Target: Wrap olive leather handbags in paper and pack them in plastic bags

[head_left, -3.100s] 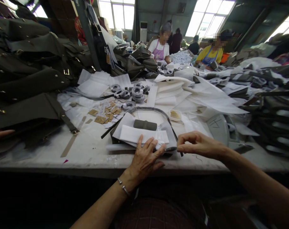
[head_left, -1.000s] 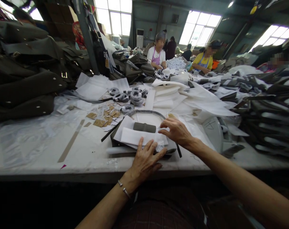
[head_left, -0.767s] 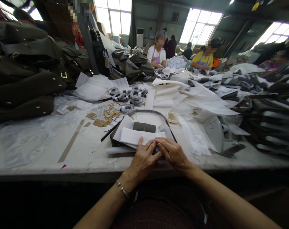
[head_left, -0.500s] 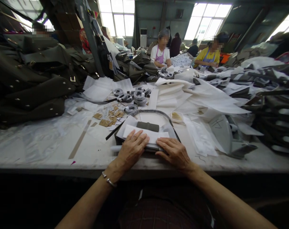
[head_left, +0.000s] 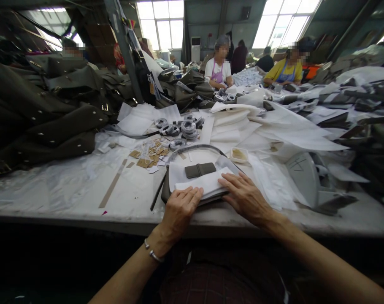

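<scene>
A flat dark olive bag [head_left: 165,192] lies at the near table edge with white folded paper [head_left: 205,182] on top and a small olive pouch [head_left: 200,169] resting on that. My left hand [head_left: 180,207] lies flat, fingers stretched, on the paper's near left corner. My right hand [head_left: 246,197] lies flat on the paper's right end, fingers spread. A thin dark strap [head_left: 194,147] arcs behind the bag.
Olive bags [head_left: 49,114] are piled at the left and dark stacked pieces [head_left: 374,139] at the right. White sheets [head_left: 242,126], grey tape rolls [head_left: 182,126], brown tags [head_left: 149,154] and a small tray [head_left: 239,154] cover the table. Other people [head_left: 220,63] work at the far end.
My right hand came back from reaching over the paper and settled flat on its right end. Both hands have turned the bag and paper slightly, so the stack now sits angled.
</scene>
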A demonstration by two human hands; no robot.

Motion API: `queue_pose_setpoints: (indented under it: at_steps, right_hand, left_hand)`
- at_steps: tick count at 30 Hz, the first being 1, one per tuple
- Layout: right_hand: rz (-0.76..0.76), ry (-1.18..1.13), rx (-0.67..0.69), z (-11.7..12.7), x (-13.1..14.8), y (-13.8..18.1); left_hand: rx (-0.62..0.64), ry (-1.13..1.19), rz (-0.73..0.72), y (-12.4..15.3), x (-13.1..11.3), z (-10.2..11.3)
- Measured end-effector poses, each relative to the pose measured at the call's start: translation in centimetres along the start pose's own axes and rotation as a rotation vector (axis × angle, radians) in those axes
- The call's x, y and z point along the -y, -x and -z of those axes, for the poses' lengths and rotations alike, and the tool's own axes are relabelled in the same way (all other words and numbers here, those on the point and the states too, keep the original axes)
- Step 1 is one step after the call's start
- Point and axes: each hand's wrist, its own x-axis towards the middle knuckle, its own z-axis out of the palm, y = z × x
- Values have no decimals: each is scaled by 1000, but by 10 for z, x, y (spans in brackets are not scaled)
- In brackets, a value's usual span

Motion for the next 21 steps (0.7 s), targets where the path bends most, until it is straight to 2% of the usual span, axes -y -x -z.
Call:
queue_pose_setpoints:
  at_steps: [4, 8, 12, 17, 21]
  right_hand:
    - [-22, 99, -25, -19, 26, 3]
    - [-21, 97, -37, -34, 25, 9]
    - [-34, 55, -29, -28, 22, 8]
    - [-66, 13, -10, -9, 49, -14]
    - [68, -72, 39, -18, 70, -34]
  left_hand:
    - [-12, -10, 56, 4, 1, -2]
    - [38, -22, 102, 5, 8, 7]
    - [31, -79, 139, 16, 16, 17]
    - [-15, -71, 144, 38, 16, 7]
    - [-67, -73, 156, 43, 11, -2]
